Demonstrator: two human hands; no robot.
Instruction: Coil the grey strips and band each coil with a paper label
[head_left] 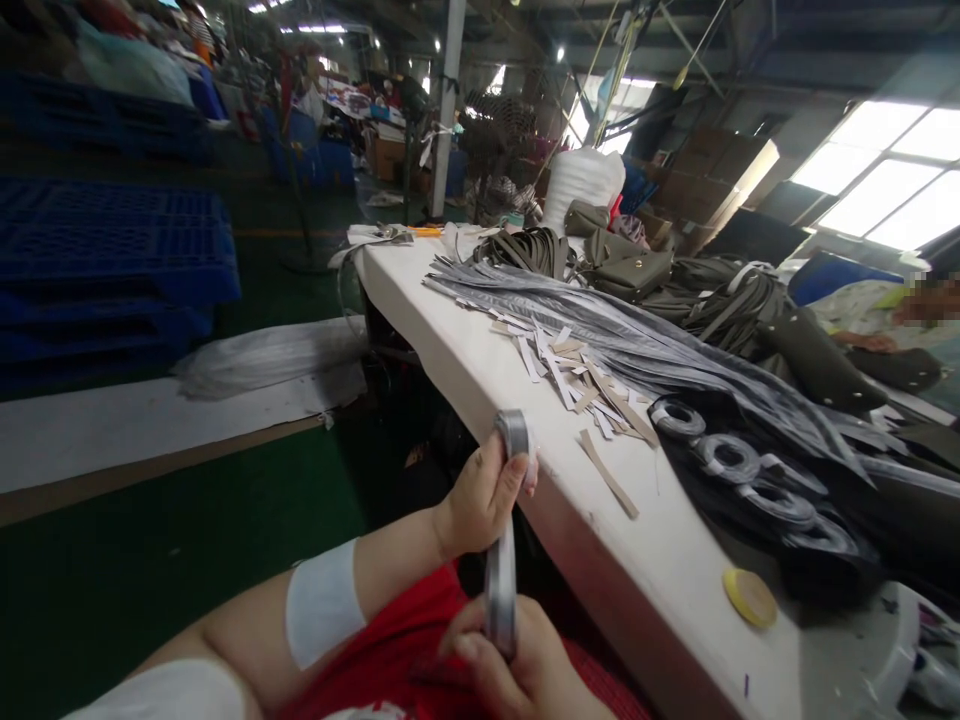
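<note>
A long grey strip (501, 580) with a shiny surface runs between my two hands, its upper part bent over in a loop. My left hand (480, 495) is closed round the looped upper part, beside the table's near edge. Lower down, above my lap, my right hand (525, 650) grips the strip's lower part and is slightly blurred. Several wound coils (729, 458) of similar look lie on black material to the right. Behind them a long bundle of grey strips (592, 315) stretches across the table.
The white-covered table (555, 510) bears scattered paper and card slips (574, 375), a yellow tape roll (750, 597) and dark olive bags (626, 265). Another person's hand (870, 342) is at the far right. Blue pallets (112, 250) stand at left on the green floor.
</note>
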